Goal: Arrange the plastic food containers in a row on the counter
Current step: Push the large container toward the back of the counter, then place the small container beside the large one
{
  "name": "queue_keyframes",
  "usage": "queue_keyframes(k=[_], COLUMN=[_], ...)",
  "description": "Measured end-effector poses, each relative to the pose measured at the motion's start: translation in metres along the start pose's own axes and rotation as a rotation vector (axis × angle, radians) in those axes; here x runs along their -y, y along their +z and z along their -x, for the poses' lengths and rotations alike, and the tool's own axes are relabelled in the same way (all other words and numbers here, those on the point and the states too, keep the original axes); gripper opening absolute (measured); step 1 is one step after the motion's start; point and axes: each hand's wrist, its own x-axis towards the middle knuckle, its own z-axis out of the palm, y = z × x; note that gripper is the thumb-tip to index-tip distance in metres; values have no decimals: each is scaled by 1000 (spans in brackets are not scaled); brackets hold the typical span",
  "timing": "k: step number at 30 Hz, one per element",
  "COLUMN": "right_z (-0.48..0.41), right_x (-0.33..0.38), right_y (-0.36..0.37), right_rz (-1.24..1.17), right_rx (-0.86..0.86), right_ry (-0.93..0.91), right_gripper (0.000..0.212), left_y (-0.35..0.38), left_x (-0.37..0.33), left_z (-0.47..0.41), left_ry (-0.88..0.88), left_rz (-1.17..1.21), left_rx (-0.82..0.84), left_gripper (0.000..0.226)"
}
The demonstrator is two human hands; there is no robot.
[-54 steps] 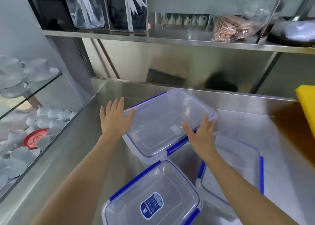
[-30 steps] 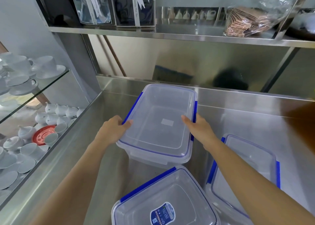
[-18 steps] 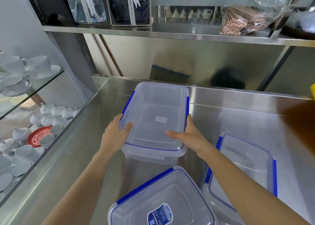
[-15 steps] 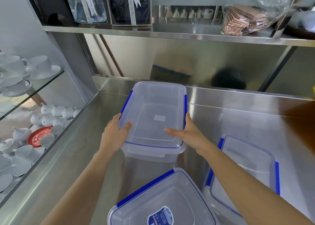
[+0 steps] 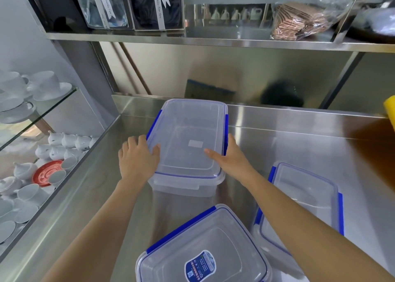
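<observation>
Three clear plastic food containers with blue-clipped lids stand on the steel counter. The far container sits lengthwise, its far end close to the back wall. My left hand grips its left side with the thumb on the lid. My right hand grips its right side, thumb also lying on the lid. A second container with a blue label is nearest me, turned at an angle. The third container lies to the right, partly hidden under my right forearm.
A glass cabinet of white cups and a red saucer borders the counter on the left. A steel shelf above holds dark gift boxes and a bag of brown items. A yellow object shows at the right edge.
The far container has been turned from a skewed angle to point straight at the back wall. My hands went from flat against it to gripping its two long sides.
</observation>
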Motion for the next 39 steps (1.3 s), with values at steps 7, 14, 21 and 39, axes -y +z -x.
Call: queue_keyframes(k=[7,14,21,39], right_z=[26,75,120,29], right_x=[-7,-39,-97,-95], right_y=[-33,-92,-133,-161], right_rz=[340,544,323,-473], right_rx=[-338,-625,-464,-363], right_ry=[8,85,505,241], right_gripper=[49,39,102,35], left_y=[-25,17,60,108], left_x=[-76,-158,-180,-207], left_z=[52,108,120,71], left_ry=[558,611,376,123], left_rz=[357,318,269,769], left_rx=[-20,370,988,690], left_gripper=[21,37,106,67])
